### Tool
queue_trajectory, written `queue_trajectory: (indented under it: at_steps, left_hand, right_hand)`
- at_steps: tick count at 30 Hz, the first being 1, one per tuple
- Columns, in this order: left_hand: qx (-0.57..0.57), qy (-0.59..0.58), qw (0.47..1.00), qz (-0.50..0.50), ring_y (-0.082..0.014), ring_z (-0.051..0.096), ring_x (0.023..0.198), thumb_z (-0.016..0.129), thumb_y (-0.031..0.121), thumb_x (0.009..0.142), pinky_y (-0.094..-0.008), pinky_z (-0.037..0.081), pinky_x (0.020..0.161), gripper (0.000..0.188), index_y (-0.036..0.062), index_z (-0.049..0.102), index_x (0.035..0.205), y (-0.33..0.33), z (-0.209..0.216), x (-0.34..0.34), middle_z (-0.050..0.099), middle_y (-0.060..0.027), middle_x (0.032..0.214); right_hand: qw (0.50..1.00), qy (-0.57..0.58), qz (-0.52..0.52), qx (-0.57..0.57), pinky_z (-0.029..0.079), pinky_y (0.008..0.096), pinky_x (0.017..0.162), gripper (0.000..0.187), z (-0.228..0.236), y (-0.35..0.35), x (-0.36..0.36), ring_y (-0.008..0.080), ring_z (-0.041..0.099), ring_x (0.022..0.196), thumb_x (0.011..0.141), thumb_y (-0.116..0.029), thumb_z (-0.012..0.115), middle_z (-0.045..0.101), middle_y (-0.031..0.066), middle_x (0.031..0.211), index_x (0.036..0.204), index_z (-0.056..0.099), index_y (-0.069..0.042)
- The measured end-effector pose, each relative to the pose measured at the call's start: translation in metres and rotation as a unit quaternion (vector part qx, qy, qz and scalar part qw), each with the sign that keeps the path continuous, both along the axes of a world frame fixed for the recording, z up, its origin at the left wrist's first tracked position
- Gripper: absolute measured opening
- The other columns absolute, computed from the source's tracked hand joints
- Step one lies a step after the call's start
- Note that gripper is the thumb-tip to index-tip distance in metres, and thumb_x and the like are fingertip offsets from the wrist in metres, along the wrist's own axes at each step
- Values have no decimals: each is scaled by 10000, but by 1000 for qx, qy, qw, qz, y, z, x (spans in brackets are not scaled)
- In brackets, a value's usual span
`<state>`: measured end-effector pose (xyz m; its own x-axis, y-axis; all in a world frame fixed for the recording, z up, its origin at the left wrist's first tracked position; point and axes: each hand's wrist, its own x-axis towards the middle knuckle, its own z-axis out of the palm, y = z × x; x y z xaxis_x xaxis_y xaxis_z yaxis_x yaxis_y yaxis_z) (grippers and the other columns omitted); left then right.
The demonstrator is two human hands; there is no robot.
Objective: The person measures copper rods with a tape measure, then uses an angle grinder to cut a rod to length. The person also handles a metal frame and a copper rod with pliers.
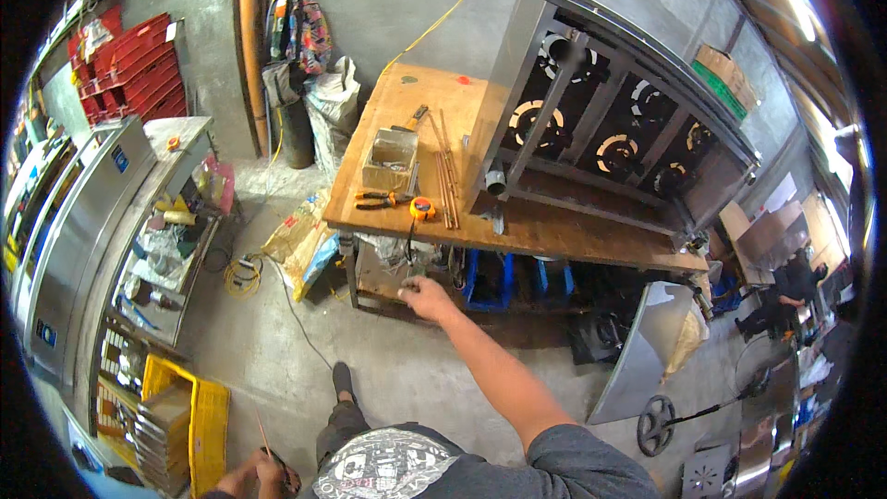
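Observation:
My right hand (426, 299) reaches forward, just off the front edge of the wooden workbench (379, 214). Its fingers are curled together; whatever they may hold is too small to make out. Closest on the bench are an orange tape measure (422, 210) and orange-and-black pliers (377, 200). Several thin copper rods (447, 187) lie beside an open metal box (389, 163), with a hammer (412, 120) behind it. My left hand does not show. At the lower left, a pair of hands (251, 477), apparently another person's, grips a thin copper-coloured rod (263, 434).
A large steel stove frame (601, 120) with round burners stands tilted on the bench's right. Blue bins (488, 279) sit underneath. A metal sheet (644, 351) leans at right, near a wheel-shaped part (657, 425). On the left are a yellow crate (211, 434) and coiled cable (242, 277).

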<state>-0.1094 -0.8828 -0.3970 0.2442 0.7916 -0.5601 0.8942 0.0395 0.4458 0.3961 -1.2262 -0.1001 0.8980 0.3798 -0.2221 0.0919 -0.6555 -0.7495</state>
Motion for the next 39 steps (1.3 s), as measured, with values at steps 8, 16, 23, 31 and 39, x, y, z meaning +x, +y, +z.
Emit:
queue_trajectory:
  at_steps: [8,16,23,31,39]
  left_hand:
    - [-65,8,970,-233,-296,623,645,558,279,936,-429,485,584,327,-46,600,932,60,25,144,639,-184,754]
    - [-66,-263,901,-338,-148,560,522,511,220,973,-318,451,475,245,-11,575,926,139,180,474,602,-91,645]
    - [-269,-328,798,-429,-105,524,530,479,200,979,-260,426,487,199,28,577,952,43,292,612,592,-49,665]
    - [-445,-180,570,-667,-134,598,634,512,190,992,-272,502,585,203,10,548,1079,-143,297,578,659,-92,793]
    - [-490,-133,296,-809,-166,636,750,564,146,966,-299,511,657,232,10,534,1151,-303,338,436,673,-105,857]
  right_hand:
    - [960,-94,-204,-165,437,453,1007,794,-14,52,211,378,511,1220,767,-433,707,458,233,1380,1403,377,-89]
    - [964,35,-170,-200,497,426,914,851,-34,60,248,349,586,1130,750,-425,750,486,208,1360,1431,366,-91]
    - [737,121,-319,583,541,413,677,488,-65,3,94,296,639,923,859,-186,646,584,142,1192,1316,477,-153]
    - [662,59,-573,479,530,393,717,347,-9,-30,-159,276,641,905,898,-253,634,596,140,1151,1194,519,-112]
    - [639,-321,-640,280,508,295,735,418,95,-30,-371,150,610,851,818,-172,720,598,99,1078,1172,539,-44]
